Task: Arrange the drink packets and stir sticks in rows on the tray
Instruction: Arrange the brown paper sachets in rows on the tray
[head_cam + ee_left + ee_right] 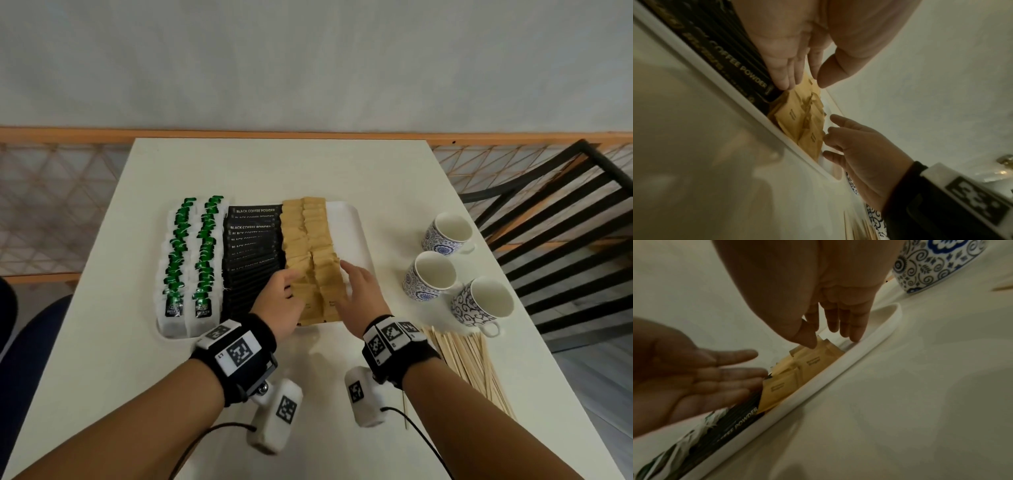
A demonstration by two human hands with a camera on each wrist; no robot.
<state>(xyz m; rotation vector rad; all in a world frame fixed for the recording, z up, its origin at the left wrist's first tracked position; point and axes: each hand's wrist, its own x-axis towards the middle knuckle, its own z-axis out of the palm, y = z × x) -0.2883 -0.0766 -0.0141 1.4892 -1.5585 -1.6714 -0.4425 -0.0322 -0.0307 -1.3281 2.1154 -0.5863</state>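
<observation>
On the white tray [356,236], the brown sugar packets [310,240] lie in two overlapping rows, just right of the black coffee powder sachets [251,246], with two rows of green tea bags [190,253] at the tray's left side. The left hand [279,301] rests at the left edge of the brown rows, near the tray's front, its fingers [785,76] straight and close together against the packets where they meet the black sachets. The right hand [356,291] flanks the right edge, its fingers [846,324] extended and slightly apart, tips down at the tray floor and the outermost packet; neither hand grips anything.

The step in hand looks like squaring up the brown rows between the two palms. To do it well, I would press inward evenly from both sides and slide both hands together toward the tray's back, keeping the fingertips low so the overlapped packets do not ride up (they are thin and will buckle under a hard squeeze). The bare strip at the tray's right side should stay free, since the wooden stir sticks [469,363] lie loose on the tabletop [394,171] off the tray's front right corner, beside three patterned cups [431,277].
</observation>
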